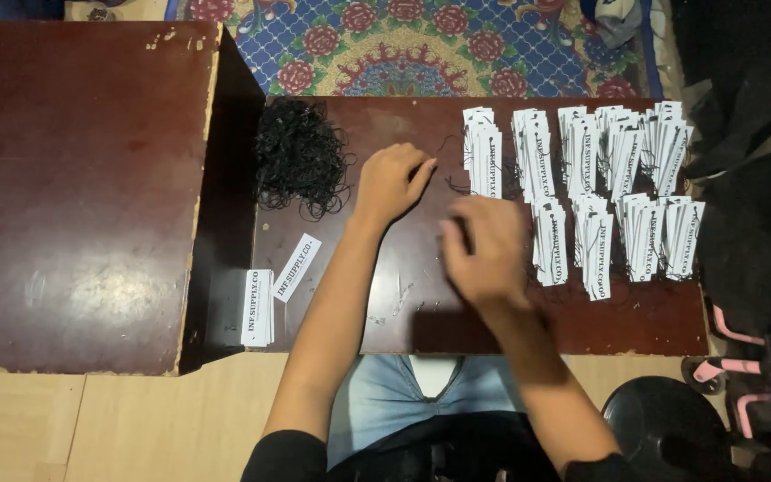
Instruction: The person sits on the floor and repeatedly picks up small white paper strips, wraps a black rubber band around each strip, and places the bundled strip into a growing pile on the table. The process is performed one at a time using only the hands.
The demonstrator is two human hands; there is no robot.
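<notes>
Roughly nine tag stacks [582,178], one string heap [301,156]; left hand [390,183] fingers curled, right hand [488,250] grip unclear.

A patterned floral rug [421,45] fills the upper middle of the frame. At lower right stand a black round stool [662,424] and a pink-and-black frame [751,370] (partly cut off). Pale floor [91,428] shows lower left.

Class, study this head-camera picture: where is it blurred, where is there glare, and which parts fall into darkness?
In the head view, the right hand is smeared by motion blur while the left hand stays fairly sharp; soft glare whitens the larger dark red wooden table; the right edge, past the rows of white paper tags, sinks into near-black shadow; the tangled black string pile shows little detail.
</notes>
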